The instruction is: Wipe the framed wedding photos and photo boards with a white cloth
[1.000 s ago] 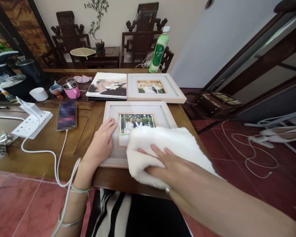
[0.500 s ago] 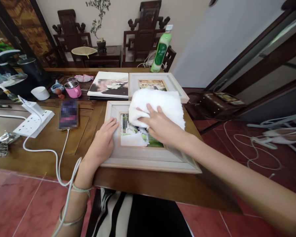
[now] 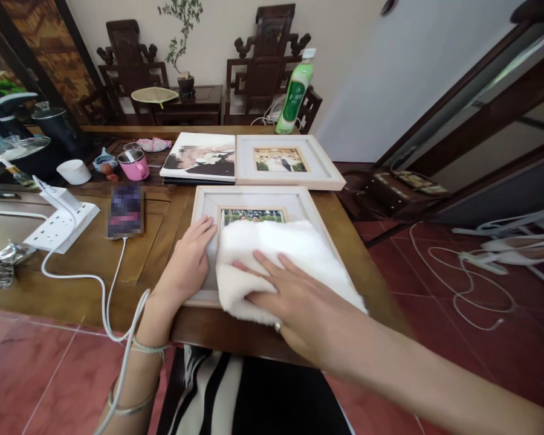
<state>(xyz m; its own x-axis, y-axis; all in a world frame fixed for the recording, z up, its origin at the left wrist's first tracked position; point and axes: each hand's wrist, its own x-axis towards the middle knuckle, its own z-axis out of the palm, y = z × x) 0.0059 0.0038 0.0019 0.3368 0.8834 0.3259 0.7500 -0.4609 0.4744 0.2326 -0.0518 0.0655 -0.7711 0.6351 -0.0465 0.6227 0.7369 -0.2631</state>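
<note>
A picture frame point(image 3: 256, 196) with a pale wooden border lies flat near the table's front edge. My left hand point(image 3: 189, 260) rests on its left side, fingers stretched out flat on the border. Over the frame's lower part spreads a fluffy white cloth point(image 3: 272, 241), which hides most of the photo point(image 3: 254, 214) inside; only the photo's top strip shows. My right hand point(image 3: 299, 302) presses on this cloth with spread fingers, the thumb tucked against a fold and gripping it. The cloth hangs slightly past the frame's front edge.
Behind lie a second framed photo point(image 3: 315, 175) and a white photo panel point(image 3: 199, 172), with a green bottle point(image 3: 295, 93) beyond. Leftward are a phone point(image 3: 125, 210), a power strip point(image 3: 68, 226), a pink mug point(image 3: 135, 166) and a white cable point(image 3: 102, 296) reaching my left forearm.
My right hand has drawn the white cloth toward me, from the frame's upper right to its lower part. The rear framed photo is now uncovered. My left hand stays put.
</note>
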